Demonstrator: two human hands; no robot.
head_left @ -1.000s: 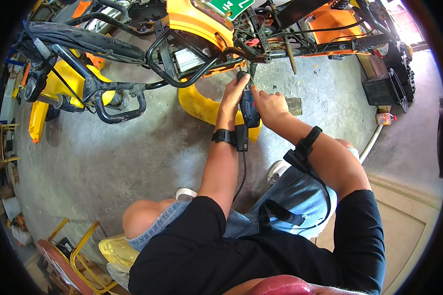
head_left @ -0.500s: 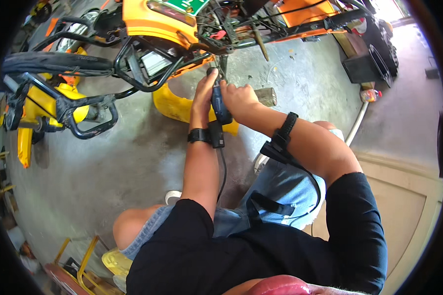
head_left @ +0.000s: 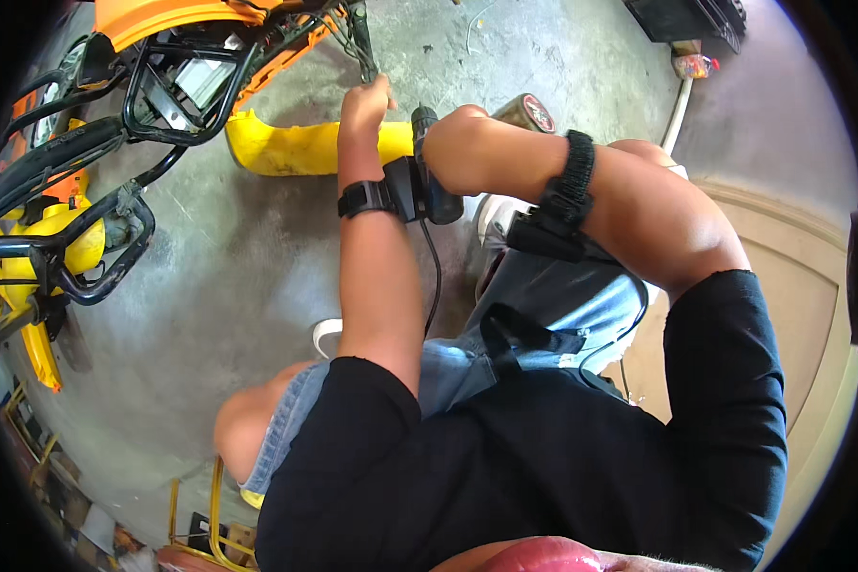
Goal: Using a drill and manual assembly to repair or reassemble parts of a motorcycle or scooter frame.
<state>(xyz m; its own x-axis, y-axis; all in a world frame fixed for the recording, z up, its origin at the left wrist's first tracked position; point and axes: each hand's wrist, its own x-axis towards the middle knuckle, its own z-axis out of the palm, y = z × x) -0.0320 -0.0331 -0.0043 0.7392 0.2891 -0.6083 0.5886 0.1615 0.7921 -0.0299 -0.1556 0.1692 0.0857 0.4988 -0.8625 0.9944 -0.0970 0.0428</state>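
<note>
In my right hand is a dark power drill, my fingers wrapped round its body and its black front end pointing away from me. My left hand is closed at the lower end of a dark metal bar hanging from the orange vehicle frame. What its fingertips pinch is too small to make out. Beneath my hands a curved yellow plastic panel lies on the concrete floor. Just past my right hand lies a cylindrical thing with a red-patterned round end.
The vehicle's black tube guards and a tyre stick out at the left, beside more yellow parts. Far right are a black box, a bottle and a white pipe. Yellow metal legs stand behind my left knee.
My hands have come apart: the left moved off the drill to the hanging bar, while the right drew the drill back towards me. The view shifted, bringing the vehicle further up and left.
</note>
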